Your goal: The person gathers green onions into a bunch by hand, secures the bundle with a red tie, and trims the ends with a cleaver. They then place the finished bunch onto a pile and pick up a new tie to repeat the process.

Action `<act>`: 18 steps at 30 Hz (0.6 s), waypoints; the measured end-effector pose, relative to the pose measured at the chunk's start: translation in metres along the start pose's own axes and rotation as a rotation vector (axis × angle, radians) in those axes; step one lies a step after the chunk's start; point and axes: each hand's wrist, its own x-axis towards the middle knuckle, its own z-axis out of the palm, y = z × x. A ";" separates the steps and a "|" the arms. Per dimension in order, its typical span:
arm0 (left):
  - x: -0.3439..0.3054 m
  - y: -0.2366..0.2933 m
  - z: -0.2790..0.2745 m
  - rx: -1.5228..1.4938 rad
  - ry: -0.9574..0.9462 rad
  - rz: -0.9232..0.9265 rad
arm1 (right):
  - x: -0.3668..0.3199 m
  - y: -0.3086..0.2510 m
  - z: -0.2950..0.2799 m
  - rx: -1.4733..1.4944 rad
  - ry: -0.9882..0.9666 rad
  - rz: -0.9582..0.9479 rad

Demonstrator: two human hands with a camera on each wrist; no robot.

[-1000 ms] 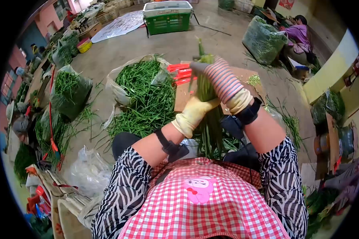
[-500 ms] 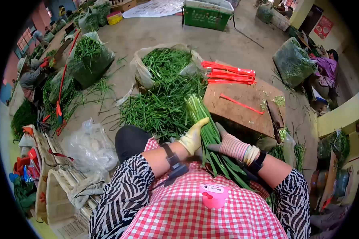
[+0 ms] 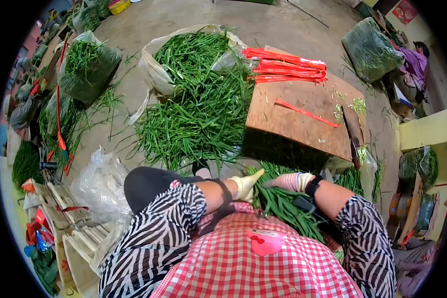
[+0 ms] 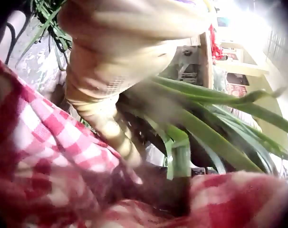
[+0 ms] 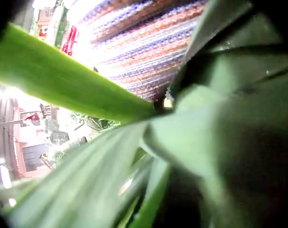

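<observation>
A bunch of long flat green leaves [image 3: 289,208], which look like garlic chives, lies across the lap between both hands. My left hand [image 3: 246,186], in a yellow glove, grips it from the left side; in the left wrist view the yellow glove [image 4: 120,47] curls around the leaves above the checked apron. From the right, my right hand [image 3: 289,182] holds the bunch, wearing a striped glove [image 5: 144,47] with grey fingertips. Broad leaves [image 5: 77,175] cover much of the right wrist view and hide those fingers. The root ends are hidden below the wooden board's near edge.
A wooden board [image 3: 298,119] stands ahead, bearing red ties [image 3: 288,67], one loose red strip [image 3: 308,113] and a dark knife [image 3: 352,131]. Left of it, loose chives [image 3: 198,109] spill from a plastic bag [image 3: 156,74]. Crumpled clear plastic [image 3: 102,184] lies at the left.
The bunch went from upright before the board to slanted, then lower over the lap. Both hands came down and toward the body with it. The head view has tilted downward.
</observation>
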 end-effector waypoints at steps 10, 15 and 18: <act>0.056 0.015 -0.059 -0.096 0.096 0.029 | 0.111 -0.035 -0.028 -0.658 0.068 -0.361; -0.001 0.025 -0.047 -0.123 0.366 0.332 | 0.081 -0.068 0.015 -1.081 0.416 -0.476; -0.086 0.041 -0.030 -0.212 0.299 0.650 | 0.022 -0.096 0.066 -0.847 0.625 -0.636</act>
